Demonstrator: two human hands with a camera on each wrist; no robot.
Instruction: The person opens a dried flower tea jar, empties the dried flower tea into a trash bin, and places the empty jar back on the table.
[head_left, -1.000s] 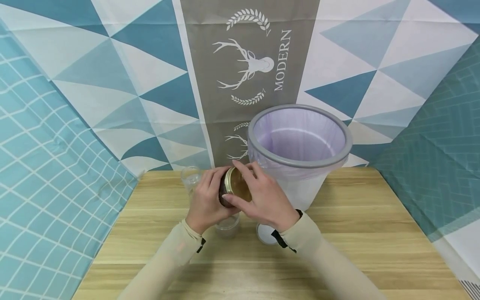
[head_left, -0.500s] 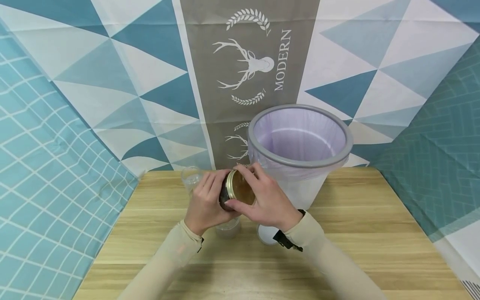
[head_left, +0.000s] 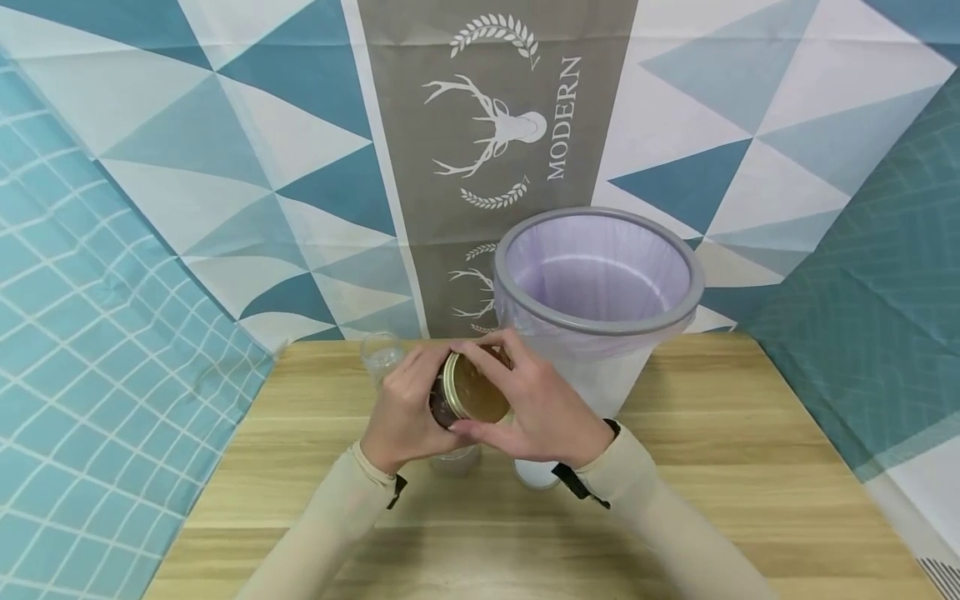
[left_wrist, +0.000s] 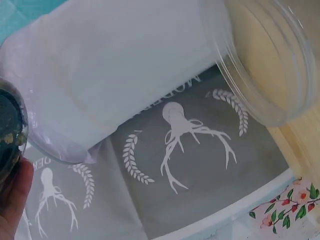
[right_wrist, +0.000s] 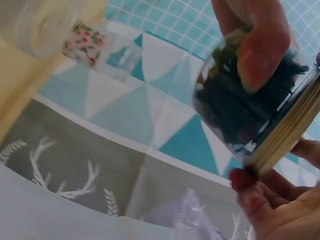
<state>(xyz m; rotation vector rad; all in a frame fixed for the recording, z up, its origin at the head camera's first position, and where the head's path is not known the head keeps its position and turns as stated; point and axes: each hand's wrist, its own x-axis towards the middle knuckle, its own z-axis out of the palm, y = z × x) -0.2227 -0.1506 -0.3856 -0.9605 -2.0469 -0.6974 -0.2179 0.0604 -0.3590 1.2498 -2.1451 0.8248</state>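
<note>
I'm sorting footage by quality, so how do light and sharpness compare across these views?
Head: clearest, evenly lit, with soft shadows and a pale sheen on the table; left wrist: greyish, softer; right wrist: also soft, detail inside the dark jar hard to make out.

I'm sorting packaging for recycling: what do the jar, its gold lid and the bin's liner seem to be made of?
Jar: glass or rigid clear plastic, being see-through with glossy highlights. Lid: probably metal, from its shiny gold, ridged edge, though coated plastic is possible. Liner: likely thin plastic film, judging by its translucent lilac, wrinkled look.
</note>
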